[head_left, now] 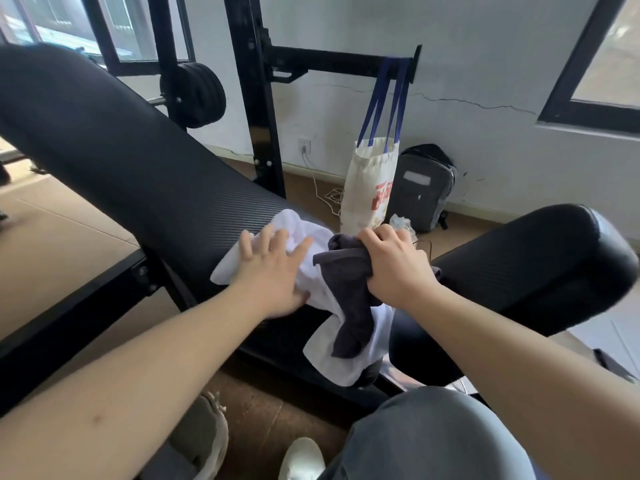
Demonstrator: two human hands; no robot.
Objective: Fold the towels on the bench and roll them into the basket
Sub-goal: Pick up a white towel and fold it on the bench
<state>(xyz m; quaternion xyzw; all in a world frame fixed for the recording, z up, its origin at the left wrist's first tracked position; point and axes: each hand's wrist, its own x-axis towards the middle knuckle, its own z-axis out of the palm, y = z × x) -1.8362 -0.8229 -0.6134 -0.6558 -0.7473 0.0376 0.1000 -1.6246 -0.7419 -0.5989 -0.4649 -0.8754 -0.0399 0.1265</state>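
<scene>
My left hand (pixel 273 268) presses the white towel (pixel 298 226) on the surface (pixel 138 161), fingers (pixel 268 239) spread wide; my right hand (pixel 394 265) grips the bunched grey towel (pixel 349 299).

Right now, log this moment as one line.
left hand: flat on white towel | right hand: grips dark towel | white towel: draped on bench | neither towel folded
</scene>
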